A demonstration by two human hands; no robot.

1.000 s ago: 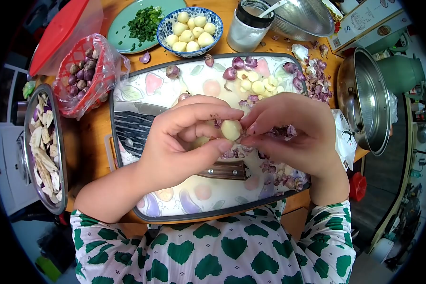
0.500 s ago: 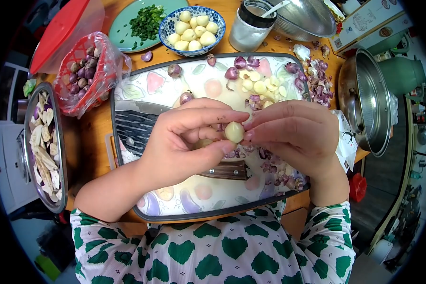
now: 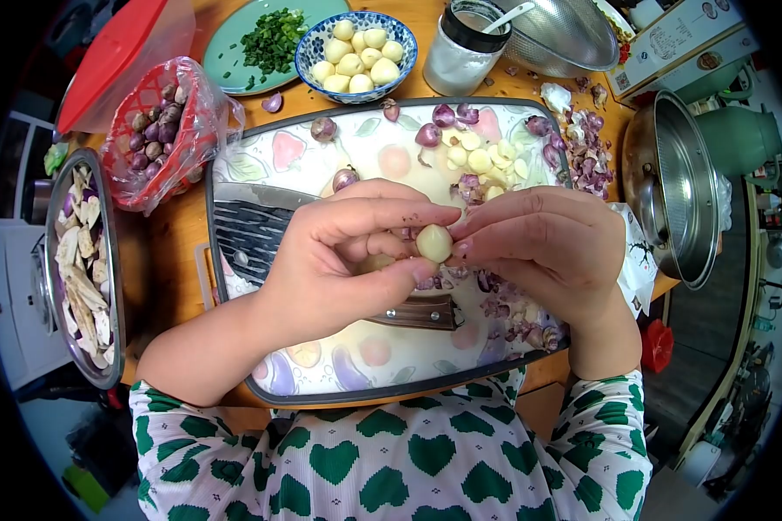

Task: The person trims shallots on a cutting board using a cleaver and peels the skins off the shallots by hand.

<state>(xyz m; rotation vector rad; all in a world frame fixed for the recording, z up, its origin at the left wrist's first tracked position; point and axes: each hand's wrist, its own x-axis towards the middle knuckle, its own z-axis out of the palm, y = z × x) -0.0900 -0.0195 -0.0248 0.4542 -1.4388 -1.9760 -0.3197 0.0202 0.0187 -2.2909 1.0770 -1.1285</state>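
Note:
A pale peeled bulb (image 3: 434, 243) is pinched between the thumb and fingers of my left hand (image 3: 343, 247), above the patterned cutting board (image 3: 308, 152). The fingertips of my right hand (image 3: 543, 247) are pressed together against the bulb's right side. Under my left hand lies a cleaver (image 3: 252, 234), its brown handle (image 3: 421, 313) sticking out below. Beyond my right hand are pale slices (image 3: 480, 161) with purple bulbs (image 3: 427, 135) beside them. Purple skins (image 3: 517, 317) lie scattered on the board's right side.
Behind the board stand a blue-patterned bowl of peeled bulbs (image 3: 406, 80), a green plate of chopped greens (image 3: 222, 56) and a jar (image 3: 456, 65). A red basket (image 3: 130, 187) and a tray of pale pieces (image 3: 113, 347) are at left; a steel pan (image 3: 691, 191) is at right.
The bulb has turned slightly between my fingers. My right fingers have closed in from a more spread pose, and the dark skin near them is no longer visible.

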